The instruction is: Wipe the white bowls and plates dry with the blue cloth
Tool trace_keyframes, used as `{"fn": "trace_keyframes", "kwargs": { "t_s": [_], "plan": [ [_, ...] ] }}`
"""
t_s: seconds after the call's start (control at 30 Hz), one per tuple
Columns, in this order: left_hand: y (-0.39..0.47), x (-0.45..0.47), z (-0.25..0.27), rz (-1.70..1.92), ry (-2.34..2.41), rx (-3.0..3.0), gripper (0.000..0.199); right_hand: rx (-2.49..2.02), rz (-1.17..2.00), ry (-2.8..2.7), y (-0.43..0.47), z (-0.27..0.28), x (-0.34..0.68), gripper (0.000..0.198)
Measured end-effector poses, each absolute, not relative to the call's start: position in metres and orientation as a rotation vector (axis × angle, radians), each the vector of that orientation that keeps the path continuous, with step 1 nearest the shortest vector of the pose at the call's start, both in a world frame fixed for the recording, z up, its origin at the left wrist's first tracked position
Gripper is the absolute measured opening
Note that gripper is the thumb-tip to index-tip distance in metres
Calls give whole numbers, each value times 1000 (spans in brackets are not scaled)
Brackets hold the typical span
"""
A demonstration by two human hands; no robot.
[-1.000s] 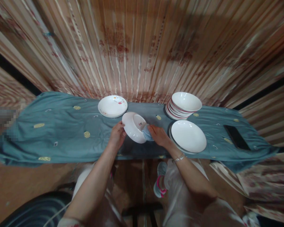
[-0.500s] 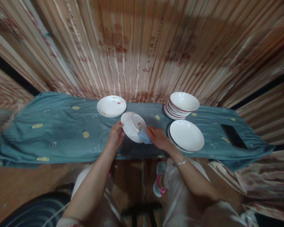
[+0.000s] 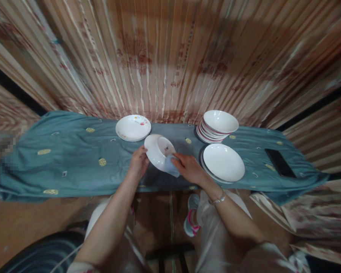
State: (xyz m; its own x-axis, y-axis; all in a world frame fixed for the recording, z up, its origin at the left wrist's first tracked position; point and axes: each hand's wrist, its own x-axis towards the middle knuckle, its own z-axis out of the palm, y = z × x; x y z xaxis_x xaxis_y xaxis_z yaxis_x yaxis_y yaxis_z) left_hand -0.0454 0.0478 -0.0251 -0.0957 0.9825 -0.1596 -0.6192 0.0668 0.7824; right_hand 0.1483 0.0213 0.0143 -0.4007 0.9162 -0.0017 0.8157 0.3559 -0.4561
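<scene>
A white plate (image 3: 155, 151) is held tilted above the table, its underside with a foot ring and small mark facing me. My left hand (image 3: 139, 161) is closed on the plate's left rim. My right hand (image 3: 188, 167) is closed on a light blue cloth (image 3: 172, 165), which lies against the plate's lower right part. Beyond the held plate, a white plate with a floral print (image 3: 133, 128) rests on the table. To the right of my right hand is a stack of white plates (image 3: 224, 162).
A stack of white bowls (image 3: 220, 122) with red bands stands at the back right. A black phone (image 3: 280, 163) lies at the right end of the teal tablecloth (image 3: 79, 155). A patterned curtain (image 3: 165, 60) hangs close behind the table.
My right hand and the cloth have shifted slightly along the plate's lower right edge. The plate's tilt has changed a little. My left hand keeps its hold.
</scene>
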Motion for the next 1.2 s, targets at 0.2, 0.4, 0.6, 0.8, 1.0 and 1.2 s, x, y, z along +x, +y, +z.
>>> {"fn": "trace_keyframes", "kwargs": {
  "t_s": [0.2,0.4,0.6,0.8,1.0,1.2],
  "plan": [
    [47,-45,-24,1464,856,541,24,-1550,583,-2372,17,19,146,29],
    [47,-45,-24,1462,862,551,24,-1493,474,-2394,14,18,143,28],
    [47,-45,-25,1468,854,565,24,-1544,345,-2468,8,23,135,27],
    [47,-44,-26,1453,838,573,24,-1477,222,-2487,8,18,127,31],
    [48,-45,-30,1448,829,566,22,-1388,186,-2477,10,13,124,34],
    [47,-44,-30,1448,821,581,24,-1334,171,-2444,12,8,125,35]
  ]
}}
